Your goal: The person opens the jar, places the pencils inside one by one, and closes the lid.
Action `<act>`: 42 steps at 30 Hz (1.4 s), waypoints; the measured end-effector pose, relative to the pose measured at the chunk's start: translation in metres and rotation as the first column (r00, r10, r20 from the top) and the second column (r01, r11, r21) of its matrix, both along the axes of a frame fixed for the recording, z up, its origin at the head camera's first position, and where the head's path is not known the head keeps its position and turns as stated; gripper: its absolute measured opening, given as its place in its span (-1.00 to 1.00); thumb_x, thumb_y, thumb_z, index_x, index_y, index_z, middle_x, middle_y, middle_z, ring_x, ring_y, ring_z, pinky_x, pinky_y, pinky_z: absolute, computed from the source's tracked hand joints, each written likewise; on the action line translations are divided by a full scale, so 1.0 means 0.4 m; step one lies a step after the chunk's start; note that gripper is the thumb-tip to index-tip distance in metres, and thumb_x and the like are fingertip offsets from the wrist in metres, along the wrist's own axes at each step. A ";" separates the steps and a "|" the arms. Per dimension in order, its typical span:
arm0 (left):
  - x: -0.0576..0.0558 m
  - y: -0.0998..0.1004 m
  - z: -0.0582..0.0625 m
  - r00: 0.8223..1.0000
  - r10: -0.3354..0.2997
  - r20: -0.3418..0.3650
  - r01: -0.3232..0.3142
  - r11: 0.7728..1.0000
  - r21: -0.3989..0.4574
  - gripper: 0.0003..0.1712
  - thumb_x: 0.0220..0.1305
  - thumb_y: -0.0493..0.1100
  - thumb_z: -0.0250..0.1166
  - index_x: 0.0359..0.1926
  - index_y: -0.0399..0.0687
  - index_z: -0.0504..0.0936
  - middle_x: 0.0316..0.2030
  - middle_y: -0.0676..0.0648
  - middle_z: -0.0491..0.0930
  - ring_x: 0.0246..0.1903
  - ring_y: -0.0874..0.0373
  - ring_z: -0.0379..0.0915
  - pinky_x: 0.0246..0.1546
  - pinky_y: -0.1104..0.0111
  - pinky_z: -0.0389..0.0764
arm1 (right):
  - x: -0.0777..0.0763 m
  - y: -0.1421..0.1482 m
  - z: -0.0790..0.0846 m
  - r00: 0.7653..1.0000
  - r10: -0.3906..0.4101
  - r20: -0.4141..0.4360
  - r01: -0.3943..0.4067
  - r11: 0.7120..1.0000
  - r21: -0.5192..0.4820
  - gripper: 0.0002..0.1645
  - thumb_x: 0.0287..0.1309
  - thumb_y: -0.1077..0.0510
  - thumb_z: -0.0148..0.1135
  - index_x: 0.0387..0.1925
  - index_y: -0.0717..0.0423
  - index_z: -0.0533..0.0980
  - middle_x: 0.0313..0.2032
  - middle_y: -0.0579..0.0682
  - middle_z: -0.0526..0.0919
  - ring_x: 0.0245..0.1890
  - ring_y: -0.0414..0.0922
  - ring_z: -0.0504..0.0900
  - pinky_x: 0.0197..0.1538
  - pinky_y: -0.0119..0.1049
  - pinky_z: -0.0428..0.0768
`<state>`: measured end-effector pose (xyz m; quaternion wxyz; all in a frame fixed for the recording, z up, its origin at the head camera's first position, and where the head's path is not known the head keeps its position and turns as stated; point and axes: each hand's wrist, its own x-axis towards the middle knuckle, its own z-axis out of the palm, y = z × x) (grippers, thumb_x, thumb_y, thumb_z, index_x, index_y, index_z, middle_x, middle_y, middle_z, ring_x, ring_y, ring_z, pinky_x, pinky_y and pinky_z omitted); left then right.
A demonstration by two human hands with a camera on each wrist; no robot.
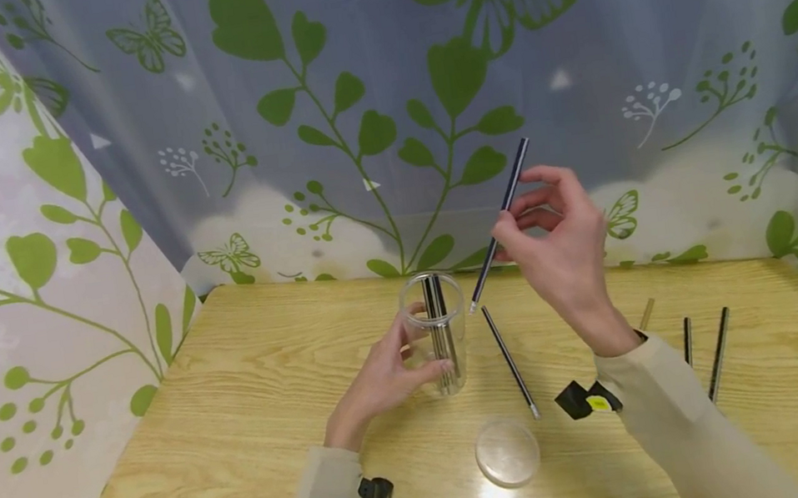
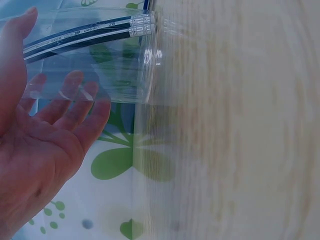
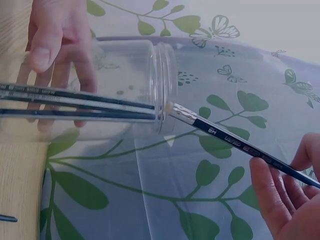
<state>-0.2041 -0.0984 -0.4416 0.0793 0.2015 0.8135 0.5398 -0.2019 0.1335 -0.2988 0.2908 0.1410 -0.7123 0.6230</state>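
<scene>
At the far left of my feed hangs a pale leaf-printed cloth (image 1: 80, 240), meeting a grey-blue curtain (image 1: 344, 4) that runs behind the wooden table (image 1: 227, 440). Then I have the left hand (image 1: 387, 364), thumb on the near side and fingers round the far side, holding a clear jar (image 1: 459, 352) upright or nearly so, mouth up; I can't tell from here whether its base is touching the table. A few dark striped pencils (image 1: 436, 303) stand inside, and on my left wrist view the silver ends of two of them sit down by the base. To the right of the rim, a dark pencil marked HB (image 1: 486, 267) slants with its white eraser end lowest, close to the mouth. Below it a loose pencil (image 1: 510, 361) lies on the table, and nearer me is a round clear lid (image 1: 507, 452). My right hand (image 1: 556, 237) pinches the HB one between thumb and fingertips. Past its wrist lie a tan stick (image 1: 647, 313), partly hidden, and two more dark pencils (image 1: 719, 350) by the sleeve.
</scene>
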 end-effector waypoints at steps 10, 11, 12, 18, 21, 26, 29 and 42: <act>-0.003 0.002 -0.002 1.000 0.002 -0.004 -0.002 1.000 0.001 -0.01 0.23 -0.07 0.50 0.55 0.30 0.14 0.43 -0.07 0.43 0.42 -0.12 0.36 0.47 -0.10 0.35 | -0.001 -0.027 0.006 0.997 0.013 -0.081 -0.023 0.992 -0.123 -0.51 0.11 0.52 0.14 0.09 0.18 0.44 -0.32 -0.02 0.60 -0.45 -0.16 0.70 -0.42 -0.23 0.79; -0.003 0.002 -0.003 1.000 0.004 -0.005 -0.004 1.000 -0.001 -0.01 0.23 -0.07 0.50 0.55 0.31 0.14 0.43 -0.06 0.43 0.42 -0.11 0.37 0.47 -0.10 0.35 | -0.002 -0.030 0.004 0.996 0.017 -0.086 -0.027 0.992 -0.124 -0.50 0.11 0.53 0.14 0.09 0.18 0.44 -0.32 -0.02 0.61 -0.45 -0.17 0.70 -0.43 -0.24 0.78; -0.004 0.002 -0.003 1.000 0.004 -0.004 -0.004 1.000 -0.002 -0.01 0.23 -0.06 0.50 0.55 0.31 0.13 0.42 -0.06 0.43 0.41 -0.11 0.37 0.47 -0.10 0.35 | -0.003 -0.033 0.003 0.996 0.023 -0.088 -0.034 0.992 -0.123 -0.50 0.10 0.53 0.14 0.09 0.19 0.43 -0.32 -0.02 0.61 -0.45 -0.17 0.69 -0.43 -0.24 0.78; -0.003 0.000 -0.002 1.000 0.003 -0.009 -0.003 1.000 -0.006 -0.02 0.24 -0.04 0.50 0.55 0.35 0.13 0.42 -0.02 0.44 0.41 -0.11 0.37 0.46 -0.11 0.36 | -0.012 -0.052 -0.019 0.995 0.059 -0.084 -0.066 0.994 -0.085 -0.49 0.10 0.55 0.15 0.11 0.30 0.40 -0.32 -0.09 0.58 -0.43 -0.20 0.68 -0.43 -0.24 0.78; -0.003 -0.001 -0.001 1.000 -0.001 -0.009 0.001 1.000 -0.004 -0.01 0.25 -0.03 0.50 0.55 0.37 0.13 0.43 -0.01 0.43 0.42 -0.12 0.37 0.46 -0.11 0.36 | -0.016 -0.059 -0.032 0.996 0.059 -0.073 -0.063 0.996 -0.059 -0.49 0.10 0.54 0.16 0.11 0.29 0.39 -0.32 -0.10 0.58 -0.44 -0.23 0.68 -0.43 -0.24 0.78; -0.003 -0.001 -0.002 1.000 -0.004 -0.007 0.004 1.000 -0.002 -0.02 0.25 -0.01 0.49 0.55 0.40 0.12 0.44 0.00 0.42 0.42 -0.12 0.36 0.46 -0.12 0.35 | -0.020 -0.067 -0.042 0.996 0.064 -0.057 -0.067 0.997 -0.044 -0.47 0.07 0.53 0.17 0.11 0.24 0.40 -0.31 -0.05 0.58 -0.42 -0.25 0.67 -0.45 -0.24 0.78; -0.004 -0.001 -0.003 1.000 -0.002 -0.005 0.002 1.000 0.000 -0.02 0.25 -0.02 0.49 0.54 0.39 0.13 0.43 0.01 0.43 0.42 -0.10 0.36 0.46 -0.12 0.36 | -0.021 -0.072 -0.047 0.996 0.071 -0.055 -0.072 0.997 -0.025 -0.45 0.05 0.54 0.18 0.12 0.26 0.40 -0.30 0.02 0.59 -0.41 -0.26 0.67 -0.47 -0.26 0.77; -0.003 0.000 0.000 1.000 0.001 -0.004 -0.001 1.000 0.001 -0.02 0.25 -0.06 0.50 0.55 0.36 0.14 0.43 0.02 0.44 0.42 -0.06 0.37 0.47 -0.10 0.36 | -0.022 -0.078 -0.074 0.998 0.061 -0.013 -0.059 0.989 0.137 -0.23 0.03 0.49 0.25 0.31 0.16 0.33 -0.26 0.15 0.65 -0.37 -0.20 0.68 -0.41 -0.41 0.74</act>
